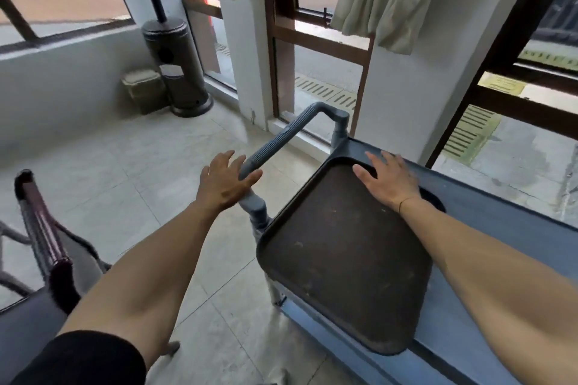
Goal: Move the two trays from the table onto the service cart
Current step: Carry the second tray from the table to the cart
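A dark brown tray (341, 256) lies on the top shelf of the blue-grey service cart (488, 216), its near corner hanging over the shelf's front edge. A second dark edge (436, 200) shows from under it at the right; I cannot tell if that is another tray. My right hand (391, 181) hovers flat with spread fingers over the tray's far corner, holding nothing. My left hand (225, 181) is open with fingers apart, just over the near end of the cart's ribbed grey handle (281, 137), not gripping it.
A dark chair back (43, 234) stands at the lower left beside a dark surface (25, 331). In the far corner are a patio heater base (178, 66) and a small bin (144, 87). Windows, pillars and curtains stand behind the cart. Tiled floor lies between.
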The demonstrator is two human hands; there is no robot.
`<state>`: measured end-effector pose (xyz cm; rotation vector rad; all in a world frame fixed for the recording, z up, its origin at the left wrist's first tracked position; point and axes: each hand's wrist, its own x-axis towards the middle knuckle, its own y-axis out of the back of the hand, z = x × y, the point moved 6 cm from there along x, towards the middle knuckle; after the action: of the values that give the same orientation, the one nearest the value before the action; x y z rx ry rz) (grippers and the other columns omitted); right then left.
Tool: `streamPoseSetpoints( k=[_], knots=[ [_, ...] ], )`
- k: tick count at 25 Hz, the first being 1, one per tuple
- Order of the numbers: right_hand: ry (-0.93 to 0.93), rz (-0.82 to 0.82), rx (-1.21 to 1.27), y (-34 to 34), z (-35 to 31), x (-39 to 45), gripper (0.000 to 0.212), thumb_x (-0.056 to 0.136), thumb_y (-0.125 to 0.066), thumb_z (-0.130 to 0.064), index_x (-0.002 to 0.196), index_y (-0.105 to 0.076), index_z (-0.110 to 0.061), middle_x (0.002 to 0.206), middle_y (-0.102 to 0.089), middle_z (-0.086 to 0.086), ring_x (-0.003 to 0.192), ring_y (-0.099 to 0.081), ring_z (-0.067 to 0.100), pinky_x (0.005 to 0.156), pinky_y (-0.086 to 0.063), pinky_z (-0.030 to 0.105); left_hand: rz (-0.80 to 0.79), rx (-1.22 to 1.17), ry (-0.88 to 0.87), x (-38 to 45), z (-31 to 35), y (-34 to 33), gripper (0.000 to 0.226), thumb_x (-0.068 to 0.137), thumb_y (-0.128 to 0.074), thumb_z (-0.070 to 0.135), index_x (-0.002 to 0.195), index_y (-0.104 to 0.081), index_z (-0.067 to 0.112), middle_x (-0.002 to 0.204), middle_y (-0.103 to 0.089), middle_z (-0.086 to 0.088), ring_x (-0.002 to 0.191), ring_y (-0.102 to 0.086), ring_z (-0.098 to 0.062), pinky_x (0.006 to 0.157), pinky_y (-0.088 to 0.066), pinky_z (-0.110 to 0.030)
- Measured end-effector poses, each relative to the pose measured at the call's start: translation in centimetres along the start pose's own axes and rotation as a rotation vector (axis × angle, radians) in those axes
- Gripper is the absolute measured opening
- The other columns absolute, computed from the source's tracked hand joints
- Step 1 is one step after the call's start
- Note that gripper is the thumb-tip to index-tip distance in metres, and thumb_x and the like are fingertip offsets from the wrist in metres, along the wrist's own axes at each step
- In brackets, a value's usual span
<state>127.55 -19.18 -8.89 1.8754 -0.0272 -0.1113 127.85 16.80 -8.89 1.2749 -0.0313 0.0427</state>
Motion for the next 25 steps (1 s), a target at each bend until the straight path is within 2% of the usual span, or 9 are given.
streamPoseSetpoints(
  k=[7,12,18,22,25],
  knots=[
    [0.356,-0.053,-0.001,-2.7,-12.4,0.2,0.071,0.091,-0.024,-0.072,0.151,-0.026,-0.035,0.163,-0.016,0.001,0.15,-0.002,0.025,0.115,-0.011,0.059,0.095,0.018,0.356,-10.9,-10.9,5.1,0.075,0.092,-0.035,0.071,0.152,-0.036,0.026,0.164,-0.021,-0.002,0.151,-0.009,-0.022,0.121,-0.01,-0.051],
    [0.609,-0.108,0.009,-5.6,-24.6,-2.3,0.07,0.092,-0.025,-0.071,0.151,-0.027,-0.034,0.163,-0.018,0.002,0.149,-0.006,0.026,0.115,-0.016,0.057,0.17,0.113,0.56,-19.9,-19.0,9.4,0.077,0.092,-0.035,0.071,0.151,-0.038,0.021,0.163,-0.025,-0.007,0.15,-0.015,-0.025,0.119,-0.017,-0.052],
    [0.89,-0.169,-0.006,-10.5,-40.3,-9.1,0.072,0.091,-0.023,-0.073,0.152,-0.027,-0.034,0.163,-0.018,0.003,0.15,-0.006,0.026,0.115,-0.016,0.057,0.266,0.127,0.847,-33.2,-29.0,13.0,0.076,0.091,-0.034,0.071,0.15,-0.039,0.024,0.162,-0.025,-0.005,0.149,-0.017,-0.025,0.119,-0.016,-0.05],
    [1.058,-0.219,-0.021,-13.7,-49.7,-15.0,0.07,0.092,-0.024,-0.072,0.151,-0.028,-0.034,0.163,-0.018,0.003,0.15,-0.006,0.025,0.116,-0.016,0.057,0.335,0.124,1.028,-42.4,-34.2,15.1,0.084,0.084,-0.029,0.077,0.146,-0.046,0.023,0.16,-0.031,-0.007,0.148,-0.022,-0.025,0.118,-0.02,-0.05],
    [1.178,-0.26,-0.015,-15.9,-56.4,-20.0,0.068,0.092,-0.027,-0.07,0.15,-0.031,-0.034,0.162,-0.021,0.004,0.149,-0.008,0.025,0.115,-0.018,0.057,0.393,0.092,1.173,-49.5,-37.6,16.0,0.076,0.089,-0.037,0.072,0.148,-0.044,0.023,0.162,-0.028,-0.005,0.149,-0.017,-0.024,0.119,-0.015,-0.052]
  ],
)
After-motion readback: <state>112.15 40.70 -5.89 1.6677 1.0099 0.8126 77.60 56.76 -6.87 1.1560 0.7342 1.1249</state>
